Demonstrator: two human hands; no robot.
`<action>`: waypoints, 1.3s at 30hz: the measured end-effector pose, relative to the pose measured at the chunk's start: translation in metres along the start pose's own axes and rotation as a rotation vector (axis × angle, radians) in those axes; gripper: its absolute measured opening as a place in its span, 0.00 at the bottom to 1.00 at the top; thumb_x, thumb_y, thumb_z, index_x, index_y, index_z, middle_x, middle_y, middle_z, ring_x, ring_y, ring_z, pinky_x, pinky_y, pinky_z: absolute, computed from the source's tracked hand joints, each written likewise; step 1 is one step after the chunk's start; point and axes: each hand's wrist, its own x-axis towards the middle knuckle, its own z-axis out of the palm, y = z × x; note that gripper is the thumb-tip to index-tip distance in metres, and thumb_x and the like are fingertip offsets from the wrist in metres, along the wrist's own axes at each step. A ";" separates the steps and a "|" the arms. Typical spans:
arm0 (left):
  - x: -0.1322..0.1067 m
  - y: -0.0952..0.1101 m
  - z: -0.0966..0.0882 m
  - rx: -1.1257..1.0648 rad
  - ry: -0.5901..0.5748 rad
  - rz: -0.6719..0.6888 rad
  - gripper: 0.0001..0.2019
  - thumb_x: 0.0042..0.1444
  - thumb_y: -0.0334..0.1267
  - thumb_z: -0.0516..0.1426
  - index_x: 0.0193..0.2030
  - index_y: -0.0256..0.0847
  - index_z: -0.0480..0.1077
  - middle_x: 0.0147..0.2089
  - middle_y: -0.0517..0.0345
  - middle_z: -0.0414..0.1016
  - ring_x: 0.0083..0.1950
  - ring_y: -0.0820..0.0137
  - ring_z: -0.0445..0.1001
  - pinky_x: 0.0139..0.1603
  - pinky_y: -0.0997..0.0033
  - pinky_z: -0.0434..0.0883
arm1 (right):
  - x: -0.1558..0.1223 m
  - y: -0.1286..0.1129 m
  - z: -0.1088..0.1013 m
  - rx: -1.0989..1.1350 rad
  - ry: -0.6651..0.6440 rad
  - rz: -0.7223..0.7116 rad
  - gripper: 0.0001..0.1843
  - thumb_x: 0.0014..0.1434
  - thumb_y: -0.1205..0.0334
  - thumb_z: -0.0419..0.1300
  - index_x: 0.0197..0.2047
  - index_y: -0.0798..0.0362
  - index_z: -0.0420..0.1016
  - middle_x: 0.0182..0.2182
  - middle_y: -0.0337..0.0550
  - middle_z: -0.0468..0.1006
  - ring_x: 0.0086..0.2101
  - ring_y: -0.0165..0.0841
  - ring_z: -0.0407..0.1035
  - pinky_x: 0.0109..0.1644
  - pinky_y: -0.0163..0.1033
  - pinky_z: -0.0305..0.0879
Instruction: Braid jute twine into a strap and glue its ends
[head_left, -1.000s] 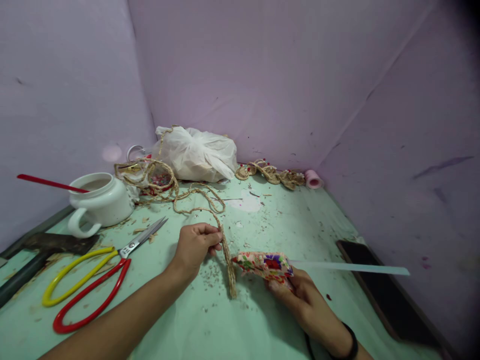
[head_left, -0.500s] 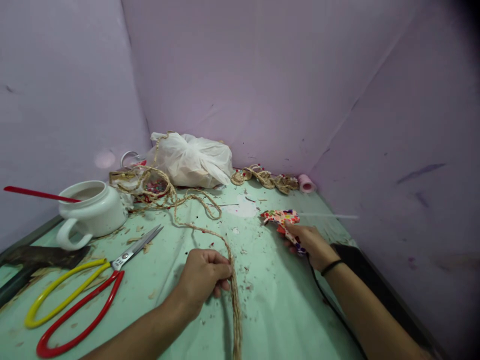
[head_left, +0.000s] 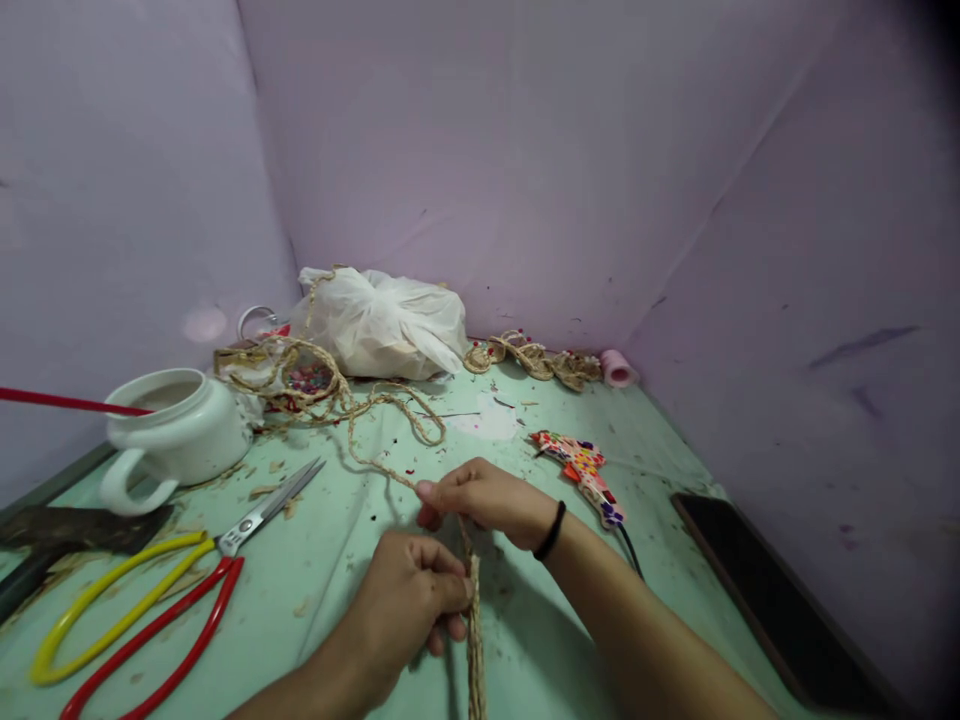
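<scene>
bundled cord | pinched in left hand, extending nearside | single strand pinched in right hand, just beyond

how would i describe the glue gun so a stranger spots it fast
On the pale green tabletop, find the black phone at the right edge. Left of its far end lies the glue gun, trailing a dark cord. Its bright multicoloured pattern sets it apart from the plain phone.

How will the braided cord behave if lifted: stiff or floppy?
Probably floppy: the braided cord lies in loose curves and loops. It may snag, since loops overlap beside the white bag. The bundled section at the left hand likely bends less, as several strands run side by side.
</scene>
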 end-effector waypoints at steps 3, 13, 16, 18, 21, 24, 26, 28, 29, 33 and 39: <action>-0.002 0.002 -0.003 -0.041 0.010 -0.011 0.07 0.29 0.38 0.56 0.16 0.36 0.66 0.11 0.60 0.66 0.12 0.78 0.59 0.12 0.80 0.54 | 0.006 -0.002 -0.004 0.123 -0.069 -0.061 0.17 0.41 0.49 0.67 0.22 0.58 0.75 0.20 0.37 0.72 0.19 0.22 0.53 0.22 0.32 0.47; 0.001 0.004 -0.009 -0.128 0.005 -0.026 0.05 0.31 0.34 0.58 0.16 0.34 0.66 0.12 0.59 0.66 0.14 0.78 0.62 0.13 0.81 0.58 | -0.024 0.009 -0.020 0.209 0.148 -0.213 0.20 0.44 0.45 0.65 0.26 0.56 0.73 0.21 0.35 0.70 0.23 0.24 0.64 0.29 0.32 0.62; 0.001 0.003 -0.009 -0.121 -0.005 -0.022 0.05 0.33 0.34 0.59 0.17 0.34 0.67 0.12 0.59 0.67 0.13 0.79 0.60 0.13 0.81 0.57 | -0.028 0.009 -0.019 0.201 0.167 -0.210 0.21 0.43 0.44 0.64 0.26 0.56 0.73 0.21 0.35 0.70 0.22 0.25 0.66 0.29 0.33 0.65; 0.001 0.003 -0.009 -0.126 -0.005 -0.020 0.06 0.35 0.33 0.60 0.17 0.34 0.67 0.12 0.58 0.67 0.13 0.79 0.61 0.14 0.81 0.58 | -0.031 0.008 -0.018 0.179 0.182 -0.225 0.20 0.44 0.45 0.64 0.25 0.56 0.73 0.20 0.36 0.71 0.22 0.25 0.67 0.29 0.33 0.66; 0.002 0.004 -0.009 -0.131 0.000 -0.021 0.06 0.35 0.33 0.59 0.17 0.33 0.67 0.12 0.58 0.67 0.13 0.79 0.61 0.14 0.81 0.59 | -0.037 0.007 -0.019 0.122 0.177 -0.274 0.19 0.46 0.46 0.63 0.25 0.56 0.73 0.20 0.36 0.71 0.23 0.26 0.67 0.30 0.33 0.66; 0.003 0.005 -0.010 -0.160 0.014 -0.029 0.05 0.33 0.33 0.59 0.17 0.33 0.67 0.13 0.58 0.67 0.14 0.77 0.63 0.14 0.80 0.59 | -0.043 0.008 -0.020 0.075 0.138 -0.331 0.17 0.48 0.49 0.63 0.26 0.56 0.75 0.20 0.37 0.72 0.24 0.26 0.66 0.31 0.34 0.65; 0.004 0.005 -0.010 -0.185 0.027 -0.031 0.05 0.32 0.32 0.59 0.17 0.33 0.67 0.14 0.58 0.68 0.15 0.76 0.64 0.13 0.79 0.60 | -0.046 0.008 -0.019 0.069 0.116 -0.339 0.16 0.48 0.50 0.63 0.26 0.56 0.76 0.21 0.38 0.73 0.24 0.26 0.65 0.30 0.33 0.63; 0.004 0.005 -0.011 -0.202 0.030 -0.029 0.05 0.32 0.32 0.59 0.18 0.33 0.67 0.14 0.58 0.68 0.15 0.76 0.65 0.13 0.79 0.61 | -0.048 0.009 -0.018 0.077 0.098 -0.318 0.15 0.47 0.51 0.64 0.27 0.57 0.76 0.21 0.38 0.74 0.23 0.26 0.65 0.30 0.33 0.61; 0.004 0.005 -0.011 -0.208 0.027 -0.025 0.05 0.32 0.31 0.59 0.18 0.33 0.68 0.15 0.58 0.68 0.15 0.75 0.65 0.13 0.79 0.61 | -0.048 0.009 -0.017 0.084 0.089 -0.305 0.15 0.47 0.52 0.64 0.28 0.57 0.76 0.21 0.38 0.74 0.23 0.27 0.65 0.30 0.33 0.61; 0.005 0.005 -0.011 -0.216 0.022 -0.016 0.05 0.32 0.32 0.60 0.19 0.32 0.68 0.15 0.59 0.68 0.16 0.75 0.65 0.13 0.79 0.61 | -0.049 0.011 -0.016 0.101 0.035 -0.284 0.15 0.47 0.52 0.64 0.29 0.56 0.76 0.23 0.39 0.76 0.24 0.27 0.66 0.30 0.33 0.61; 0.006 0.005 -0.012 -0.255 0.026 0.009 0.06 0.33 0.32 0.60 0.18 0.32 0.68 0.16 0.57 0.69 0.15 0.77 0.65 0.14 0.79 0.61 | -0.051 0.015 -0.014 0.085 0.083 -0.337 0.14 0.53 0.51 0.60 0.29 0.56 0.75 0.26 0.41 0.77 0.28 0.28 0.69 0.35 0.34 0.64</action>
